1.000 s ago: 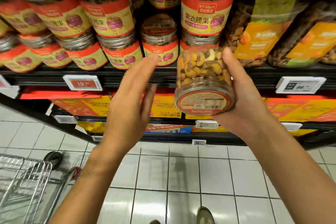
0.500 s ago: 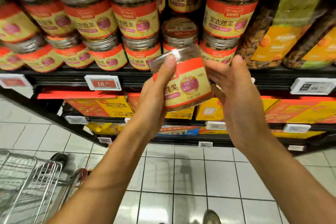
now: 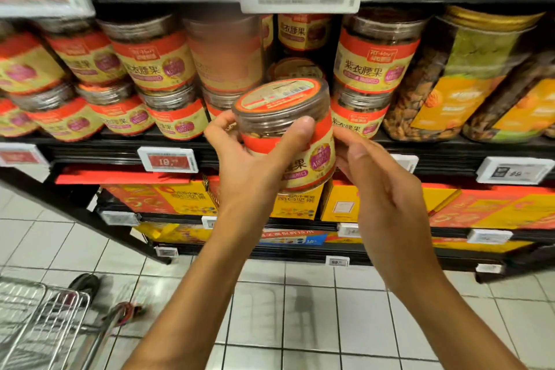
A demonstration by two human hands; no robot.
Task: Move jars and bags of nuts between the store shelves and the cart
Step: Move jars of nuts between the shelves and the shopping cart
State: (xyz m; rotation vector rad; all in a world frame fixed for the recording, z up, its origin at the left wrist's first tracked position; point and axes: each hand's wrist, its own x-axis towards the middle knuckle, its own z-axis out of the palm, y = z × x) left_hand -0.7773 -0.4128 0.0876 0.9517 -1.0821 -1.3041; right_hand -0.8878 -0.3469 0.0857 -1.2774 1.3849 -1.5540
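Jar (image 3: 288,132) held upright before the shelf (image 3: 300,147), lid toward me. I advise keeping it level and guiding it squarely toward its destination, which I cannot determine. My left hand (image 3: 255,165) grasps it, thumb across the front; right hand (image 3: 381,186), fingers relaxed, touches its right side.

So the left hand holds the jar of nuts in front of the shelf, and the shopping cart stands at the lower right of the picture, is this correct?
Not quite. The left hand does grip the jar of nuts in front of the shelf, but the shopping cart stands at the lower left, not the lower right, as the head view shows.
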